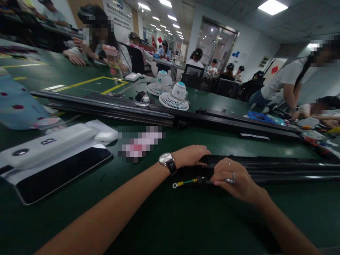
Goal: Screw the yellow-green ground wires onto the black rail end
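A long black rail (289, 164) lies across the right side of the green table. My left hand (191, 155), with a watch on its wrist, grips the rail's near left end, its fingers curled over the top. Close beside it my right hand (235, 179) is closed in a pinch at the rail's front side; what sits between the fingertips is hidden. A short green and yellow wire (189, 182) with a ring terminal sticks out to the left of the right fingertips, fixed near the rail's end.
More long dark rails (114, 109) lie across the table behind my hands. Two small white fans (176, 97) stand beyond them. To the left are a phone (63, 173), a white box-like device (50, 141) and a blue spotted item (20, 102). Several people sit or stand around.
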`<state>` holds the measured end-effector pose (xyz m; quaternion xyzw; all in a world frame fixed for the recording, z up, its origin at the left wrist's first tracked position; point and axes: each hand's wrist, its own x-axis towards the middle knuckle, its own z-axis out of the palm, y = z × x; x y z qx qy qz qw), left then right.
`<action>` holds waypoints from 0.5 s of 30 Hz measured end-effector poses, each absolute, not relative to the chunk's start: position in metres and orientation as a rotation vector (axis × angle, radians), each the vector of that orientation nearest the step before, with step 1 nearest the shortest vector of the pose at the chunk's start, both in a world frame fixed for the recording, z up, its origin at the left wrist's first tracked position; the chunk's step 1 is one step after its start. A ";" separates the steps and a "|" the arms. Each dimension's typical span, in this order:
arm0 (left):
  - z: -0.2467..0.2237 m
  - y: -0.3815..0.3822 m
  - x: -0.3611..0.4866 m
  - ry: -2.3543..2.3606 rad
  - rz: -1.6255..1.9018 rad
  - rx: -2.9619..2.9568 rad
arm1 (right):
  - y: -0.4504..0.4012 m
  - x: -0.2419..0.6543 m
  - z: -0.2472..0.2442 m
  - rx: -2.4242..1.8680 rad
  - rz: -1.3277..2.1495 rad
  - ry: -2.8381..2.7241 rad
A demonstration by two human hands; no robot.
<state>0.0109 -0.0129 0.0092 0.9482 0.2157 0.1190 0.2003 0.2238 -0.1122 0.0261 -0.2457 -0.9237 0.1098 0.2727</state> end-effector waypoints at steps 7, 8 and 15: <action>0.014 -0.004 0.007 0.481 0.387 2.667 | -0.104 0.212 0.024 -0.651 0.181 -2.612; 0.014 -0.001 0.007 0.476 0.381 2.670 | -0.101 0.212 0.024 -0.642 0.169 -2.624; 0.017 0.001 0.008 0.506 0.344 2.639 | -0.098 0.217 0.029 -0.723 0.107 -2.606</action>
